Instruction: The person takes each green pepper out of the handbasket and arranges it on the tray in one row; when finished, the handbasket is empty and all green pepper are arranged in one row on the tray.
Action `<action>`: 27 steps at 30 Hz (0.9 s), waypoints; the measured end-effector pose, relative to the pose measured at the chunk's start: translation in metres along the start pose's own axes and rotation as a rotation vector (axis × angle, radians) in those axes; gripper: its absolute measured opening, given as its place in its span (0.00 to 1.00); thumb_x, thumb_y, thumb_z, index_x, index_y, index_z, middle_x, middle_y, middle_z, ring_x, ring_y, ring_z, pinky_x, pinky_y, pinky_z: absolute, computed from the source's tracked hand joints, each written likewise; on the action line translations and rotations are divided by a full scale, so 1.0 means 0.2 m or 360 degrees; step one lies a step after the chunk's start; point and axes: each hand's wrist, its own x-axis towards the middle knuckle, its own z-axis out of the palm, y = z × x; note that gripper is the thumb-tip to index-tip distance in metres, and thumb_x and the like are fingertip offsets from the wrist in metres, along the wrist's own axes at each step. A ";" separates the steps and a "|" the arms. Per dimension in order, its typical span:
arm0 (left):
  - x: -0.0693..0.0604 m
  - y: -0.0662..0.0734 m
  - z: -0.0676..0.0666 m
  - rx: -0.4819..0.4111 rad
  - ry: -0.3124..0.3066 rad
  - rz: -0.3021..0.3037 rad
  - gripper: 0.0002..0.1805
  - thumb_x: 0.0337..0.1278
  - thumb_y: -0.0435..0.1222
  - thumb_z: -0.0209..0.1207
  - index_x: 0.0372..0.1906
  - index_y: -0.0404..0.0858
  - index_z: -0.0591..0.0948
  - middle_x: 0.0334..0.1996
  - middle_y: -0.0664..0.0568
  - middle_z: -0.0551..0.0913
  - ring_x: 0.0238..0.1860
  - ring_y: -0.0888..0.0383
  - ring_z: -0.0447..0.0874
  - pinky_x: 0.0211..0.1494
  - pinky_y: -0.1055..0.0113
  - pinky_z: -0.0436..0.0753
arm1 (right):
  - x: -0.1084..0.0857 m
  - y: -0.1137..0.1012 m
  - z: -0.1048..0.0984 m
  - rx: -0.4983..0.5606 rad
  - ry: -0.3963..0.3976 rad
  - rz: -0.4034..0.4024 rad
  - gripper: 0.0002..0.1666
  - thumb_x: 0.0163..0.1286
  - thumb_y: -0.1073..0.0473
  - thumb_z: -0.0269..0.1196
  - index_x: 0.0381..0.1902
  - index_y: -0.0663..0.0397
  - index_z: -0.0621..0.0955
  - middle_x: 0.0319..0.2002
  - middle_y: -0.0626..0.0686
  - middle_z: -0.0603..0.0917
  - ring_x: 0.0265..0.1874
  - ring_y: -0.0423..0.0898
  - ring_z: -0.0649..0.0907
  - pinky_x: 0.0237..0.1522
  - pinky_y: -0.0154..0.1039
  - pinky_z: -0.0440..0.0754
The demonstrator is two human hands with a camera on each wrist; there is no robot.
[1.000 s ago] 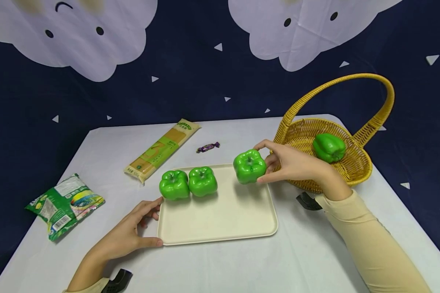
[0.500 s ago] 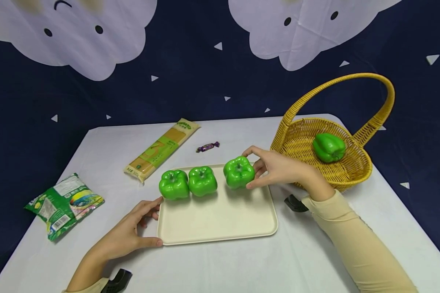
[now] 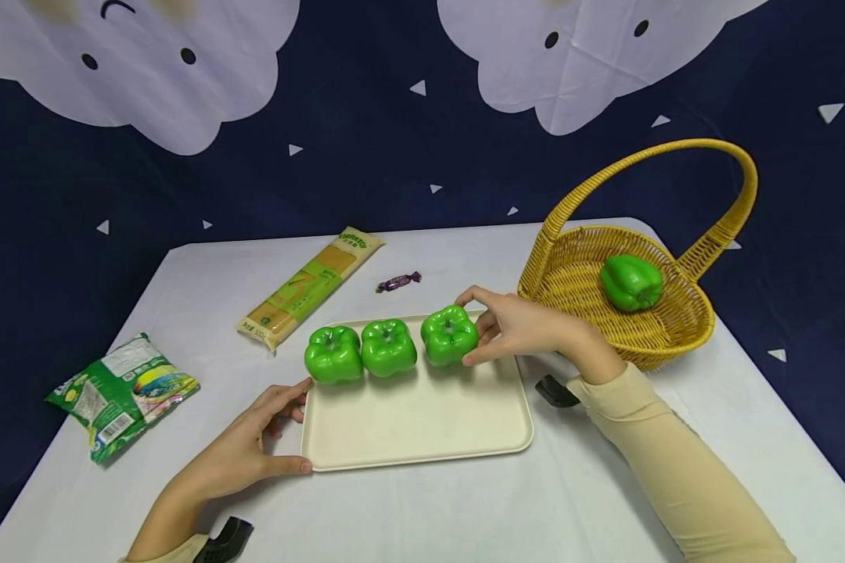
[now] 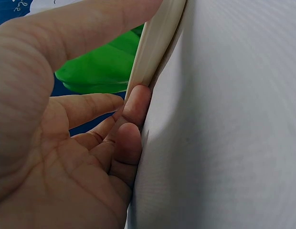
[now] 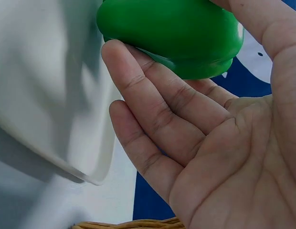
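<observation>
In the head view, my right hand point(image 3: 517, 324) pinches a glossy green bell pepper point(image 3: 449, 336) between thumb and fingers, at the back of a cream tray point(image 3: 422, 430); whether the pepper touches the tray is unclear. In the right wrist view this bell pepper point(image 5: 172, 33) is partly out of frame. Two more green bell peppers stand in the tray, one at its back left corner point(image 3: 333, 356) and one beside it point(image 3: 389, 348). My left hand point(image 3: 246, 450) rests at the tray's left edge, thumb and fingertips spread along the rim point(image 4: 153, 47).
A yellow wicker basket point(image 3: 563, 293) with a tall handle, holding another green bell pepper point(image 3: 631, 283), stands right of the tray. Behind the tray lie a noodle packet point(image 3: 310, 289) and a purple wrapped candy point(image 3: 398, 282). A green snack-like bag point(image 3: 123, 395) lies far left.
My right hand has carried its bell pepper leftward and slightly down, closer to the other two in the tray. The left hand and tray have stayed in place.
</observation>
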 end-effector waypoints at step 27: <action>0.00 0.00 0.00 0.0006 -0.0005 -0.0030 0.61 0.42 0.48 0.85 0.83 0.40 0.67 0.62 0.49 0.77 0.48 0.65 0.71 0.50 0.71 0.74 | 0.06 0.00 0.04 -0.0033 -0.0018 0.0004 0.49 0.64 0.45 0.79 0.74 0.47 0.65 0.44 0.49 0.93 0.51 0.47 0.92 0.63 0.50 0.86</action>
